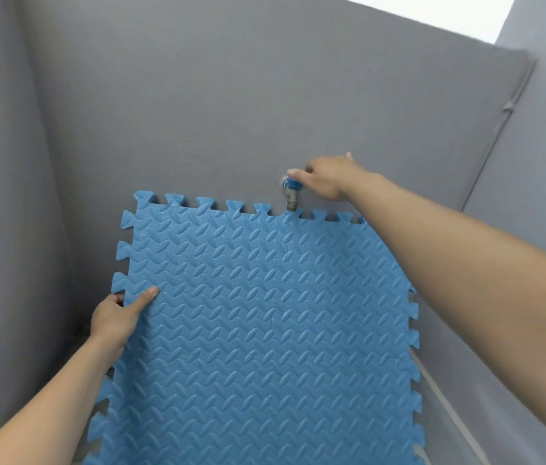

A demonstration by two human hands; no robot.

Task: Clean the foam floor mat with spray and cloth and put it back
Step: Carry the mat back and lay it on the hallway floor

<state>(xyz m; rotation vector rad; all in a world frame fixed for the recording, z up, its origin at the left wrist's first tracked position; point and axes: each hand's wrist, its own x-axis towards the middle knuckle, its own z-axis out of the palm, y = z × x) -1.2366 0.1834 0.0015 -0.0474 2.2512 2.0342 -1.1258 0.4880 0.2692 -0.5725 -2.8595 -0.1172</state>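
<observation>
Upright, the mat leans toward the wall; left hand pinches its side edge, right hand grips the tap above.

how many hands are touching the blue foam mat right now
1. The left hand grips the foam mat at its left edge, thumb on the face. The right hand is off it, on the blue handle of the wall tap above the top edge.
</observation>
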